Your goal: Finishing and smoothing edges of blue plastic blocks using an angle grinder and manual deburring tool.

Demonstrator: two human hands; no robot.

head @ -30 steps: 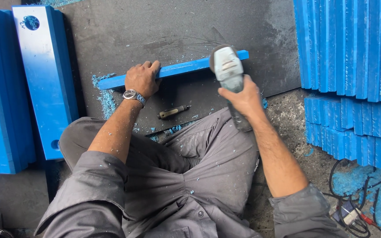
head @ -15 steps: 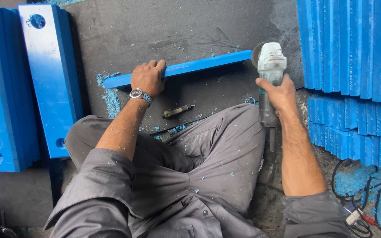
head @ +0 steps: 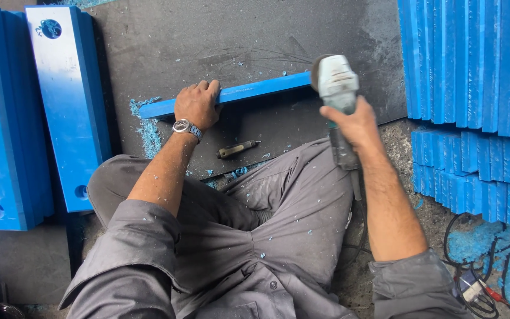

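the right hand (head: 355, 121) is wrapped tight round the angle grinder (head: 337, 88), its head at the right end of the blue strip (head: 249, 91). the left hand (head: 196, 105) clamps the strip flat on the dark mat (head: 208, 41). best keep that hand pressing well clear of the disc, with light, even passes.

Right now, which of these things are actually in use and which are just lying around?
In use: blue strip, pinned by the left hand; angle grinder, held by the right hand; dark work board.

Lying about: small chisel-like tool; blue blocks; stacked blue slabs; cables.
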